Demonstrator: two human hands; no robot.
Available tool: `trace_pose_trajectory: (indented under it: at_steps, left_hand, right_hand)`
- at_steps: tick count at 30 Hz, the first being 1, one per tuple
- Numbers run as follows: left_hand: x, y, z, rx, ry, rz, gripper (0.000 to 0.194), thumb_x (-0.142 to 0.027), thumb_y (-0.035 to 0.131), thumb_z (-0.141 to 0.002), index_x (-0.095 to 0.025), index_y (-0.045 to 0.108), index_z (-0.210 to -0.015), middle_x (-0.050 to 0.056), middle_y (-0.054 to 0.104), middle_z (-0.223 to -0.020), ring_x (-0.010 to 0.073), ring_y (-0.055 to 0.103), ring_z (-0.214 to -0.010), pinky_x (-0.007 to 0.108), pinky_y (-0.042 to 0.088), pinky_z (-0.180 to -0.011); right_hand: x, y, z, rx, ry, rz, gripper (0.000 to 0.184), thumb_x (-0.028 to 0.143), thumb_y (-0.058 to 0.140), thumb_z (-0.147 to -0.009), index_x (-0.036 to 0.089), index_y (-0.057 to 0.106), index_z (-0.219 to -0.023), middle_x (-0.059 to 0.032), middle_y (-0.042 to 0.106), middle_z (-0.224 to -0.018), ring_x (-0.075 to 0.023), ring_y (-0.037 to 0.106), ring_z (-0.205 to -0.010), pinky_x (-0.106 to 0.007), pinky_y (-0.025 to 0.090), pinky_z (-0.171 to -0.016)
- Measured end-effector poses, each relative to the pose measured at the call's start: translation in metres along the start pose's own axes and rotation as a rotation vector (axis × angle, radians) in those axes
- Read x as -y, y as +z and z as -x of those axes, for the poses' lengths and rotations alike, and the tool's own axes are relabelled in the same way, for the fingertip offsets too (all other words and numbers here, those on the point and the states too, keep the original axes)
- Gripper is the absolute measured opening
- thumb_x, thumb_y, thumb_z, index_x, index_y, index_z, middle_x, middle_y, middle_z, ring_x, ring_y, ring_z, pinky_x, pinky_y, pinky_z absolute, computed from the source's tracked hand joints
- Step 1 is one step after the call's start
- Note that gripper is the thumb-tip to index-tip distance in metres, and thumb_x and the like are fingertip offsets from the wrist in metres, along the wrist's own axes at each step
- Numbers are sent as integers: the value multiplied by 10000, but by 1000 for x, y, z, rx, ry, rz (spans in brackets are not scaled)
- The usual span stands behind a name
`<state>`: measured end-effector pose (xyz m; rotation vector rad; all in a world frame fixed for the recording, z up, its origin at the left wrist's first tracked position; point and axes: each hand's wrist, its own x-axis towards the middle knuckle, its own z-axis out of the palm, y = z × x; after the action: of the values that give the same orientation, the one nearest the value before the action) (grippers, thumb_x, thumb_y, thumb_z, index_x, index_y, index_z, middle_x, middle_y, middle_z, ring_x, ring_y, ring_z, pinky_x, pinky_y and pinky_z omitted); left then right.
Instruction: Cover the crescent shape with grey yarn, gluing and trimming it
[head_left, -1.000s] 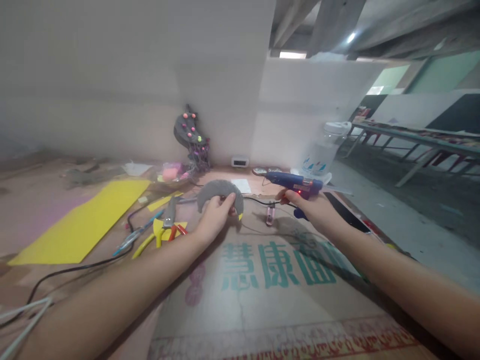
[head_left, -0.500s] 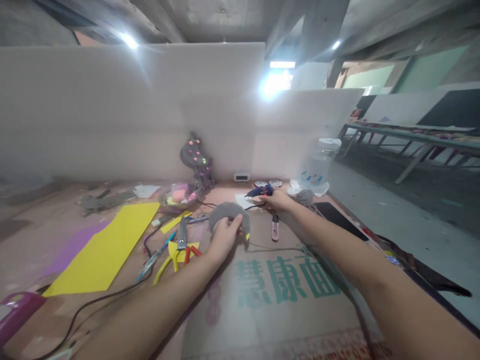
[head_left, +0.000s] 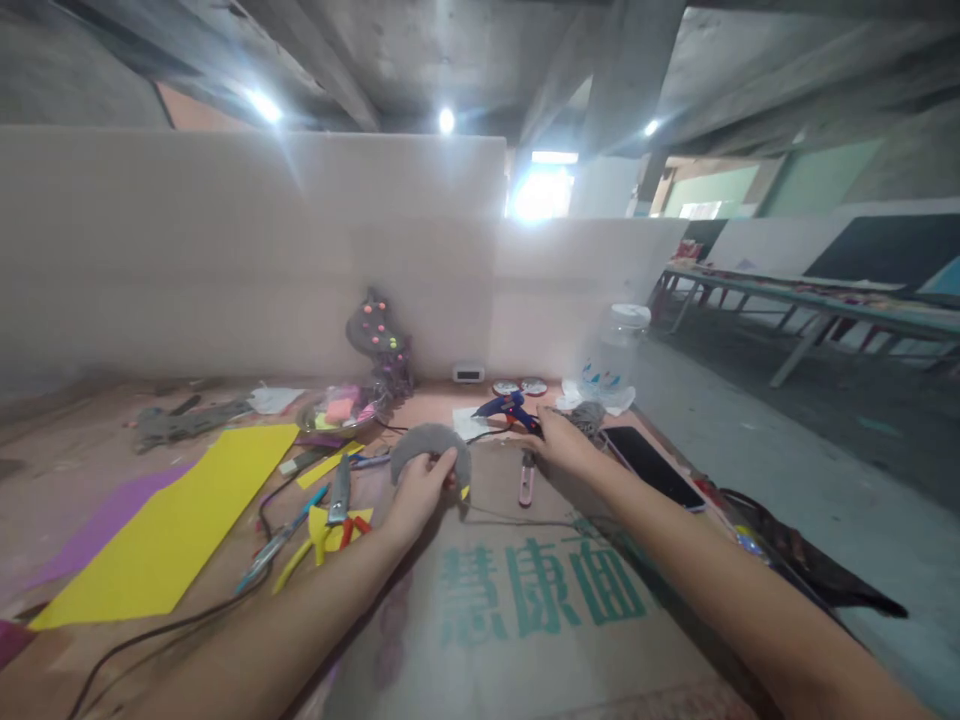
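Note:
A round grey fuzzy piece (head_left: 429, 443) is pinched in my left hand (head_left: 421, 490), thumb on its face, a bit of yellow showing at its lower right edge. A dark blue hot glue gun (head_left: 504, 405) rests on the table with its nozzle toward a white paper (head_left: 469, 424). My right hand (head_left: 562, 440) is at the end of its handle, fingers apart and loosened from it. Just below that hand lies a pink utility knife (head_left: 526, 480). Pliers (head_left: 339, 492) with red and yellow handles lie left of my left hand.
Yellow sheets (head_left: 187, 520) and a purple sheet (head_left: 112, 535) lie at left. Behind stand a bowl of coloured bits (head_left: 337, 415), a dark decorated figure (head_left: 379, 335) and a plastic jar (head_left: 611, 355). Grey yarn (head_left: 585, 418) and a phone (head_left: 651, 466) sit at right. Cords cross the table.
My right hand has slid right, off the glue gun's grip, so more of the handle shows. My left hand keeps the grey piece. The camera view has shifted, tilting up and right.

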<state>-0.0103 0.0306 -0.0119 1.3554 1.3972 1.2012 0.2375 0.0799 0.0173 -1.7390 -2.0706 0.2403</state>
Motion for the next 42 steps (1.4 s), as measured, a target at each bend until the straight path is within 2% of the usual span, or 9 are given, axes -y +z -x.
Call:
trace_pose_trajectory:
  at_steps: [5, 12, 19, 22, 26, 28, 31, 36, 42]
  left_hand:
    - [-3, 1, 0, -56, 0, -10, 475, -646, 590, -680, -188, 549, -560, 22, 574, -529, 167, 520, -507, 267, 356, -495]
    - [-7, 1, 4, -31, 13, -50, 460, -619, 592, -702, -193, 540, -538, 19, 565, -502, 166, 512, -489, 273, 363, -512]
    - [-28, -11, 11, 56, 106, -18, 445, -552, 561, -801, -186, 565, -547, 28, 606, -550, 178, 570, -585, 276, 417, -613]
    - [-46, -18, 16, 133, 162, 55, 406, -517, 569, -812, -187, 578, -577, 24, 614, -558, 179, 573, -579, 276, 429, -605]
    - [-64, -29, 19, 174, 225, 94, 393, -492, 564, -829, -180, 590, -591, 25, 612, -569, 173, 578, -591, 271, 444, -617]
    - [-69, -35, 19, 125, 237, 23, 397, -497, 567, -835, -171, 607, -611, 35, 632, -587, 177, 591, -602, 274, 437, -621]
    - [-71, -41, 19, 123, 286, -75, 427, -514, 556, -845, -175, 606, -591, 37, 636, -580, 181, 590, -595, 280, 426, -621]
    - [-72, -34, 31, 131, 241, -144, 439, -482, 546, -859, -188, 601, -538, 32, 647, -548, 184, 606, -593, 275, 432, -648]
    - [-65, -14, 46, 33, 140, -117, 445, -425, 528, -870, -190, 592, -498, 22, 646, -532, 164, 587, -560, 258, 436, -643]
  right_hand:
    - [-1, -11, 24, 18, -175, 156, 422, 189, 625, -847, 47, 571, -1240, -271, 567, -1300, -351, 483, -1264, -430, 323, -1081]
    - [43, -23, 61, 149, -364, -16, 328, 293, 562, -909, 154, 670, -1186, -135, 683, -1209, -259, 607, -1144, -365, 439, -991]
    - [80, -8, 92, 277, -254, -308, 436, 416, 610, -877, 149, 675, -1215, -143, 704, -1176, -260, 670, -971, -379, 520, -846]
    - [89, -5, 98, 347, -194, -469, 473, 398, 639, -857, 170, 629, -1271, -130, 695, -1195, -196, 670, -824, -336, 539, -748]
    - [102, -12, 102, 464, 4, -659, 370, 323, 582, -881, 169, 628, -1215, -43, 715, -836, -71, 484, -460, -202, 403, -441]
    - [106, -19, 104, 364, -12, -670, 232, 285, 562, -885, 161, 677, -1043, 1, 645, -677, -80, 487, -482, -195, 384, -456]
    - [110, -29, 110, 151, -141, -593, 138, 262, 576, -878, 172, 678, -853, 0, 650, -691, -115, 570, -611, -223, 435, -561]
    - [110, -27, 124, -5, -388, -387, 167, 266, 529, -952, 186, 669, -908, -29, 712, -840, -140, 640, -758, -248, 474, -700]
    - [114, -8, 136, -227, -832, 58, 208, 175, 459, -973, 121, 657, -1005, -47, 614, -700, -165, 519, -635, -296, 373, -584]
